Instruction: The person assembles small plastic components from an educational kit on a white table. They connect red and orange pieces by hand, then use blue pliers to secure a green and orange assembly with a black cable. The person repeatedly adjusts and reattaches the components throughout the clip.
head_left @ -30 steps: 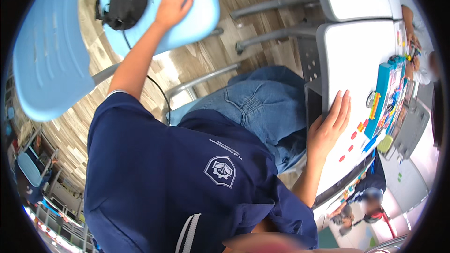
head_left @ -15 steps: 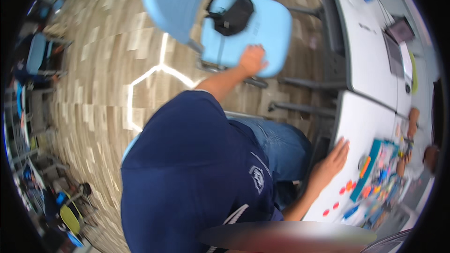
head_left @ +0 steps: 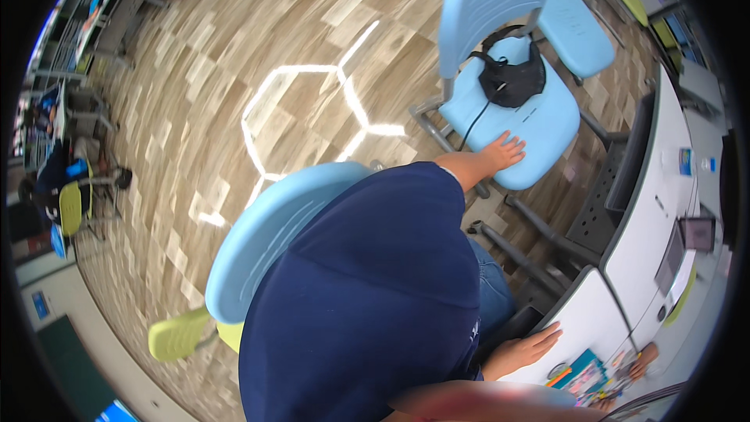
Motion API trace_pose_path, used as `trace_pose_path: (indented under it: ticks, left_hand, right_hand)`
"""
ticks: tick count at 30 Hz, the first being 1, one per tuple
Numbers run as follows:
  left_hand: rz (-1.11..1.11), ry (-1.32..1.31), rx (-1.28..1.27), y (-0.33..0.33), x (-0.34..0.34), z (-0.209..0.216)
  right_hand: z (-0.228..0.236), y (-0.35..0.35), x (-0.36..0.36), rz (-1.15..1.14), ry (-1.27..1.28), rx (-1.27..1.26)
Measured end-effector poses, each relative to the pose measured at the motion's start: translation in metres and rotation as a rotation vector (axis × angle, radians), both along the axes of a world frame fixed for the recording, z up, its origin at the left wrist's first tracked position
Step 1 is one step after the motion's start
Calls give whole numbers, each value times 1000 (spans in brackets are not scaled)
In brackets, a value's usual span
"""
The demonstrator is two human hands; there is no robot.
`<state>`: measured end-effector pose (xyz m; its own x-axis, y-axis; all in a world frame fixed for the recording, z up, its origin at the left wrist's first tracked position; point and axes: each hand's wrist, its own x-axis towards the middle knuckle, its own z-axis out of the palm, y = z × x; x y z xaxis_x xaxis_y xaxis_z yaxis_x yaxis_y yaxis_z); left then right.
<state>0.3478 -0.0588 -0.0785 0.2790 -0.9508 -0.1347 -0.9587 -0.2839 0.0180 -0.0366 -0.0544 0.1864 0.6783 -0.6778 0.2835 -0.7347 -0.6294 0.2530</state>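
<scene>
My left hand [head_left: 503,151] rests on the front part of a light blue chair seat [head_left: 544,134], palm down with its fingers spread and nothing in them. On the same seat, toward its backrest, lies a black bag [head_left: 516,82] with a thin cord hanging from it. My right hand [head_left: 522,353] lies flat at the edge of a white table [head_left: 584,312], fingers stretched out and holding nothing. Just beyond it on the table is a teal tray or board [head_left: 587,373] with small colourful pieces about it, too small to make out.
Another person's hand [head_left: 645,359] is across the table. A laptop [head_left: 670,266] stands on the adjoining table. A second blue chair [head_left: 578,31] is behind the first. Dark table legs [head_left: 531,266] reach out below. A blue backrest [head_left: 273,234] is behind me.
The view has swung round, so the chair with the bag now appears farther right and the tray lower. My left hand stays on the seat, its fingers more spread; my right stays on the table.
</scene>
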Motion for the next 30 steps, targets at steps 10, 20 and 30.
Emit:
trace_pose_path:
  ticks: [10,20,30]
  left_hand:
    - [56,-129,-144,-11,-7,-14]
    - [142,-27,-188,-51,-21,-24]
    - [206,-50,-251,-62,-28,-30]
  right_hand:
    - [-1,1,2,-20,55,-63]
    - [10,10,8,-15,102,23]
    - [8,6,3,-37,46,122]
